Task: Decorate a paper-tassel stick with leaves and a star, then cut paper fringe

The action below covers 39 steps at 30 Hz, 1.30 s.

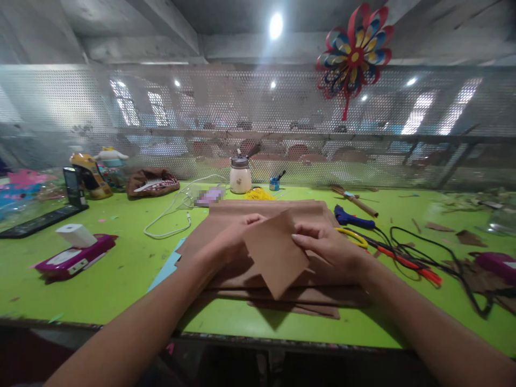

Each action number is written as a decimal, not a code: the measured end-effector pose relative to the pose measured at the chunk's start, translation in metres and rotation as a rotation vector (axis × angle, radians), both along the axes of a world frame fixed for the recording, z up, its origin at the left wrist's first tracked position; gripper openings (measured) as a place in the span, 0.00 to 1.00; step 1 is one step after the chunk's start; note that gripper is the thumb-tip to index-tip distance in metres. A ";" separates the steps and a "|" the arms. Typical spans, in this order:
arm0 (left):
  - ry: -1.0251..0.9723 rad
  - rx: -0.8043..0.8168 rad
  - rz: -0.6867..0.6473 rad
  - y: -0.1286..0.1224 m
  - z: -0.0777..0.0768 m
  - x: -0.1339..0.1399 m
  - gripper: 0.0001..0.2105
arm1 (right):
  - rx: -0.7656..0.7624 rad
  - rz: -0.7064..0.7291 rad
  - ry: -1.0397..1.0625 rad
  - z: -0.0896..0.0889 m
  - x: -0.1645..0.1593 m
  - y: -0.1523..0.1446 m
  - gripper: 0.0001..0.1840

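A square piece of brown kraft paper is held up between my hands, one corner pointing down. My right hand pinches its right edge, with the thumb on the near face. On the other side my left hand grips the paper from behind, its fingers partly hidden by it. Beneath both hands lies a stack of large brown paper sheets, some edges folded or uneven. A strip of light blue paper sticks out under the stack's left side.
Right of the stack lie a blue glue gun, yellow-handled scissors, a black cable and paper scraps. A purple power strip is at left. A jar-like bottle stands behind, before a perforated metal panel.
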<state>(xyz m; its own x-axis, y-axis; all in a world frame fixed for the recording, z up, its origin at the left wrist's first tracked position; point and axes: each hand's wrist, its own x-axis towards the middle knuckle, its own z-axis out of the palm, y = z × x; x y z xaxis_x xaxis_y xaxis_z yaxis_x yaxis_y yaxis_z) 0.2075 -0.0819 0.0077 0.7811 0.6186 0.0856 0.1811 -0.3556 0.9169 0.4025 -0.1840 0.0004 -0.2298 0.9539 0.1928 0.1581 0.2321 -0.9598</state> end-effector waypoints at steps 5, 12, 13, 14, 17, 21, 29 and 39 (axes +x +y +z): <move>0.000 0.217 0.166 0.003 0.012 -0.002 0.17 | 0.002 -0.021 -0.357 -0.004 -0.002 0.007 0.15; 0.237 0.586 -0.105 -0.001 -0.006 0.006 0.13 | 0.247 -0.165 -0.713 -0.027 0.000 0.031 0.13; 0.270 0.614 -0.115 0.000 -0.009 0.007 0.13 | 0.270 -0.170 -0.732 -0.030 0.000 0.032 0.12; 0.302 0.647 -0.117 0.001 -0.012 0.008 0.13 | 0.292 -0.169 -0.753 -0.032 -0.001 0.033 0.12; 0.369 0.757 -0.087 0.004 -0.017 0.010 0.12 | 0.351 -0.151 -0.817 -0.034 -0.001 0.033 0.10; 0.389 0.838 -0.051 0.005 -0.021 0.013 0.11 | 0.414 -0.112 -0.875 -0.031 0.001 0.030 0.09; 0.383 0.762 -0.080 0.004 -0.027 0.010 0.08 | 0.409 -0.054 -0.924 -0.024 0.008 0.023 0.09; 0.378 0.834 -0.127 -0.002 -0.023 0.006 0.08 | 0.335 -0.046 -1.120 -0.007 0.012 0.010 0.09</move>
<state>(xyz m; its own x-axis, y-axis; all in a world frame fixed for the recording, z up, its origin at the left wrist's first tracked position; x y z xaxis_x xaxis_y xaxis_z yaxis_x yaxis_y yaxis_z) 0.2131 -0.0841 -0.0149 0.9057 0.3787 0.1906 0.3303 -0.9121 0.2427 0.4140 -0.1742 -0.0068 -0.3971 0.9058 0.1478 0.8918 0.4189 -0.1709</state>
